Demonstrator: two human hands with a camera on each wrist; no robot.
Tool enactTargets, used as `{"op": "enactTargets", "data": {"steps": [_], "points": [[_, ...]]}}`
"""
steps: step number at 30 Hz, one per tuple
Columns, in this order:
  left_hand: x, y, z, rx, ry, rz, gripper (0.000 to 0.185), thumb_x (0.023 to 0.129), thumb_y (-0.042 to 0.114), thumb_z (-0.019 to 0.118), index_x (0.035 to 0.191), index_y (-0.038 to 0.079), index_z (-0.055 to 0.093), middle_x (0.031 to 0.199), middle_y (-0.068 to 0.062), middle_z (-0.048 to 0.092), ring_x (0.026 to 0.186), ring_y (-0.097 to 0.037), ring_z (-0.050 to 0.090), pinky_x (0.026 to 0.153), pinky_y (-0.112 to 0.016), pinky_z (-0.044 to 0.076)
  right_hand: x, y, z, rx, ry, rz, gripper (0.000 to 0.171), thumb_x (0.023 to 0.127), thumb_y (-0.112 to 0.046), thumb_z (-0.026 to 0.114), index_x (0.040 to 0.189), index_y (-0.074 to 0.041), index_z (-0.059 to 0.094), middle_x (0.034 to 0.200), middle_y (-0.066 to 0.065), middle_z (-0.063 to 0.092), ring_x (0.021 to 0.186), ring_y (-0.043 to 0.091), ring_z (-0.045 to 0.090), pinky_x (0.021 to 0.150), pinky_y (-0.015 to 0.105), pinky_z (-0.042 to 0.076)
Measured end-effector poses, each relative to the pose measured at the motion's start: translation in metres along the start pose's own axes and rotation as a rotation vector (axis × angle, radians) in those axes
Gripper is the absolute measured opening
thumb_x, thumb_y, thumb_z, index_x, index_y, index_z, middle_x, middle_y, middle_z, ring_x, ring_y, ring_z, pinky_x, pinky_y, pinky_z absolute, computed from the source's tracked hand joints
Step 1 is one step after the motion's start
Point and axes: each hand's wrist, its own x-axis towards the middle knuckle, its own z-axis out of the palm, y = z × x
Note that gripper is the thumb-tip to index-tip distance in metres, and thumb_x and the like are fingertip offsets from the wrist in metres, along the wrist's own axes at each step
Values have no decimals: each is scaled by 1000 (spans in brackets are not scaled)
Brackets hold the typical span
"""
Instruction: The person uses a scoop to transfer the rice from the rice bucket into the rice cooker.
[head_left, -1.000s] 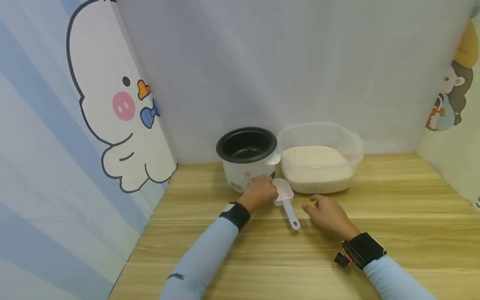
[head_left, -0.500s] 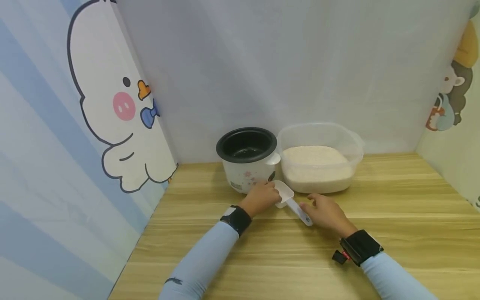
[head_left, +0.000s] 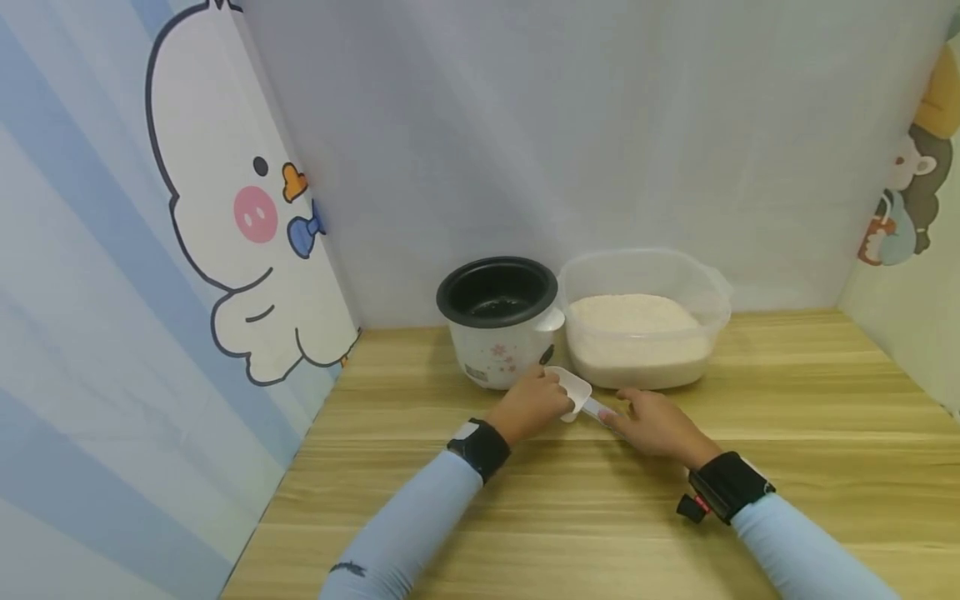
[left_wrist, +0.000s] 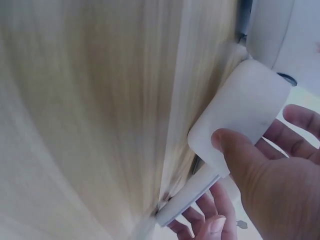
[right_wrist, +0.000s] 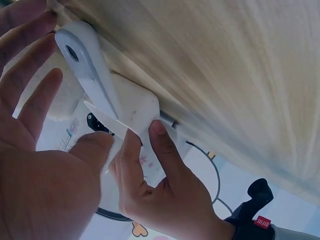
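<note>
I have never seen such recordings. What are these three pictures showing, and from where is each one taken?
No machine is here: a person works with two bare hands. The wide picture comes from a camera on the head; the two close pictures come from cameras on each wrist. On the pale wooden table stand a small white rice cooker with a black inner pot and a clear plastic tub of white rice. The left hand holds the bowl of a white plastic scoop; the right hand has its fingers at the scoop's handle, but its grip is not yet clearly closed.
</note>
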Motion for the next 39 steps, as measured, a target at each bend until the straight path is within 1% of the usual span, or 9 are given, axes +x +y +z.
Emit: {"op": "enactTargets", "data": {"steps": [6,9,11,15,19,24,29,35,39], "points": [[1,4,-1,-79,19,7,10,85,28,67,91,33,72,84,15,67,78,-10,54,70,-26,42,2,1,-3,10,-19,-75,57,91,-39,62,126,5,53,99,13,64,78,21,56,64,34,49],[-1,4,-2,-174,29,19,14,84,34,70,98,32,72,91,14,68,84,-11,56,71,-26,43,2,2,-5,7,-21,-99,60,90,-38,64,127,7,51,104,15,63,81,22,56,67,34,49],[-3,2,-2,-245,41,15,21,84,38,71,103,29,72,98,13,67,92,-11,55,79,-27,45,3,3,-5,8,-26,-102,61,89,-39,65,127,7,51,97,13,62,76,20,54,62,31,47],[-10,-9,-3,-370,61,-34,30,81,39,74,107,23,71,107,8,64,102,-13,51,91,-29,43,4,7,-4,14,-45,-114,62,86,-39,69,125,7,52,86,8,59,68,16,50,57,28,43],[-18,-23,-1,-445,40,-95,26,78,31,79,102,21,73,105,7,62,99,-14,49,90,-29,43,6,14,-1,-11,-65,-139,63,83,-38,73,124,6,54,89,6,62,73,15,53,63,30,47],[-19,-31,0,-446,24,-65,15,79,24,78,93,23,75,97,9,65,94,-13,50,86,-28,44,9,19,-2,-36,-56,-199,62,82,-37,74,121,6,56,92,5,63,78,16,55,66,32,49],[-19,-32,-2,-447,41,-30,9,80,25,78,89,24,76,87,11,67,83,-11,50,71,-22,42,14,22,-3,-42,-51,-243,57,82,-39,74,120,2,58,92,0,61,77,14,53,66,29,47],[-19,-29,-2,-422,105,-8,9,77,30,79,85,27,76,79,13,67,76,-9,50,66,-21,41,18,25,-1,-44,-40,-254,42,82,-36,74,108,-6,62,82,-5,56,70,11,48,61,27,42],[-21,-24,0,-401,85,14,8,76,31,79,82,27,76,78,13,68,74,-7,55,66,-20,44,20,24,0,-28,-64,-259,33,83,-38,73,100,-11,62,78,-8,54,67,9,48,58,25,41]]}}
